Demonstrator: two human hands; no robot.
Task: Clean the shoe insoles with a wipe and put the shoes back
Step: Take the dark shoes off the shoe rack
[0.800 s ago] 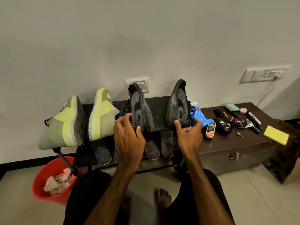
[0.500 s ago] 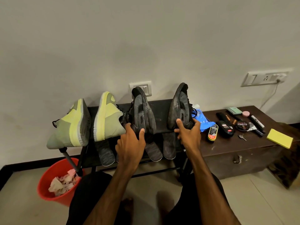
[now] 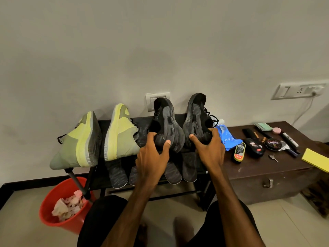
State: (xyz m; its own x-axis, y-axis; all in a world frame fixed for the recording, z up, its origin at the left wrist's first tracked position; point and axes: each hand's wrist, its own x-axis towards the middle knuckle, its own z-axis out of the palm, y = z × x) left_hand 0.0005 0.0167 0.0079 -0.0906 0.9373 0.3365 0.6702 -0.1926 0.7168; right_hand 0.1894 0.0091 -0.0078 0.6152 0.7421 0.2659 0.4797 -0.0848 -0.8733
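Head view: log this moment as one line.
left hand: grips black shoe | right hand: grips other black shoe | insoles: out, on rack below

- Home interior, hallway or entry corner by the look: plain painted wall (image 3: 160, 50), tiled floor (image 3: 284, 220), dark skirting (image 3: 26, 183).
- Low black shoe rack (image 3: 178, 116) against the wall, carrying green-yellow sneakers (image 3: 121, 136) and black shoes (image 3: 167, 125); loose insoles (image 3: 117, 172) laid along its front.
- Dark wooden trunk (image 3: 249, 179) beside the rack, top strewn with a polish tin (image 3: 273, 143), polish bottles (image 3: 254, 146), markers (image 3: 290, 139).
- Domestic switch plate (image 3: 299, 90) on the wall; red plastic bin (image 3: 51, 202) of crumpled wipes (image 3: 67, 205) on the floor.
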